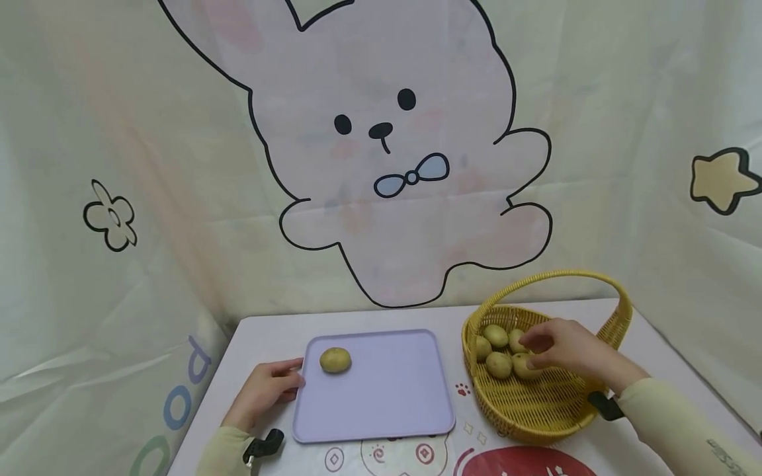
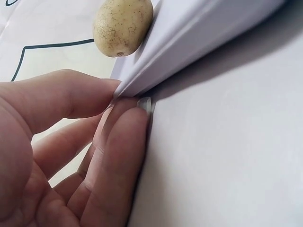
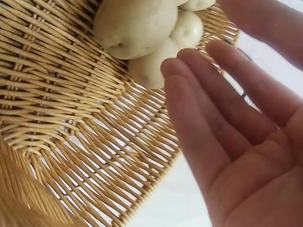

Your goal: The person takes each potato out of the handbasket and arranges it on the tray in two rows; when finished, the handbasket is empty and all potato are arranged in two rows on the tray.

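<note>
My left hand (image 1: pixel 264 390) is at the left edge of a pale purple tray (image 1: pixel 381 396). In the left wrist view its thumb and fingers pinch the tray's rim (image 2: pixel 161 61). A single potato (image 1: pixel 335 360) lies on the tray near its far left corner. My right hand (image 1: pixel 574 350) reaches into a yellow wicker basket (image 1: pixel 536 406), over several potatoes (image 1: pixel 499 364) heaped at its left side. The right wrist view has the fingers extended and apart from the thumb, fingertips right beside a large potato (image 3: pixel 137 26), with nothing held.
The basket's arched handle (image 1: pixel 553 274) rises above the right hand's wrist. Both items stand on a white table (image 1: pixel 268 334) with a printed cover, red patch (image 1: pixel 524 463) at the front. A cloth backdrop (image 1: pixel 208 264) with a cartoon animal hangs right behind the table.
</note>
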The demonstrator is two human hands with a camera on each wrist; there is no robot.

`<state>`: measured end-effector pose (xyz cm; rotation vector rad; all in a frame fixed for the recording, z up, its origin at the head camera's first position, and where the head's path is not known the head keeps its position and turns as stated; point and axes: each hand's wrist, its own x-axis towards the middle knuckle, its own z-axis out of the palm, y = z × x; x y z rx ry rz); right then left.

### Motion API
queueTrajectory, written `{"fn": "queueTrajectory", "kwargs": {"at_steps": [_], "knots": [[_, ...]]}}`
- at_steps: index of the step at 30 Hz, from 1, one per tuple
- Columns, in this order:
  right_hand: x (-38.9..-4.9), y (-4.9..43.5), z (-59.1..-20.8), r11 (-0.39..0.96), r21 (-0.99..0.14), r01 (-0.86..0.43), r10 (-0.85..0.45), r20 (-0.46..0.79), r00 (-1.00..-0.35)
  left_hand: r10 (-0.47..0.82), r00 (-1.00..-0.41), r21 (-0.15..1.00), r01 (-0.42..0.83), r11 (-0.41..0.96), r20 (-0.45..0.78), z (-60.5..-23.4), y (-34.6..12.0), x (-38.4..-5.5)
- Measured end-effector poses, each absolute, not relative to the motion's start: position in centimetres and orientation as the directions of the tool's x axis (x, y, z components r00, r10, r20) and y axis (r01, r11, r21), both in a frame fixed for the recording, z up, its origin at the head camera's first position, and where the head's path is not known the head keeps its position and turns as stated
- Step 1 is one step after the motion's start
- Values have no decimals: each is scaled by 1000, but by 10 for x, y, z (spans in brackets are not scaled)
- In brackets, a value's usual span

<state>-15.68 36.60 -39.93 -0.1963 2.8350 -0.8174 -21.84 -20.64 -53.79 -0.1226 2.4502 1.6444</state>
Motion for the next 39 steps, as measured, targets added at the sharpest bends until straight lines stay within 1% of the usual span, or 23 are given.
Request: {"fn": "queueTrajectory", "kwargs": {"at_steps": [6, 13, 19, 25, 32, 39], "knots": [[-162, 369, -409, 825, -564, 41, -98, -213, -972, 40, -980, 919, -169, 357, -196, -540, -205, -216], [-166, 373, -418, 834, -543, 96, -57, -258, -964, 34, -980, 922, -174, 345, -198, -543, -205, -213], [-167, 372, -419, 834, -544, 96, -60, -262, -963, 24, -980, 920, -179, 349, -200, -542, -205, -211], [-169, 367, -416, 843, -534, 64, -80, -242, -967, 15, -981, 920, -178, 351, -195, -539, -205, -211], [-171, 364, -419, 854, -514, 79, -54, -239, -970, 23, -979, 922, -183, 341, -203, -539, -205, -214], [-171, 363, -420, 862, -502, 66, -59, -230, -971, 32, -979, 926, -178, 332, -200, -539, -206, -218]]}}
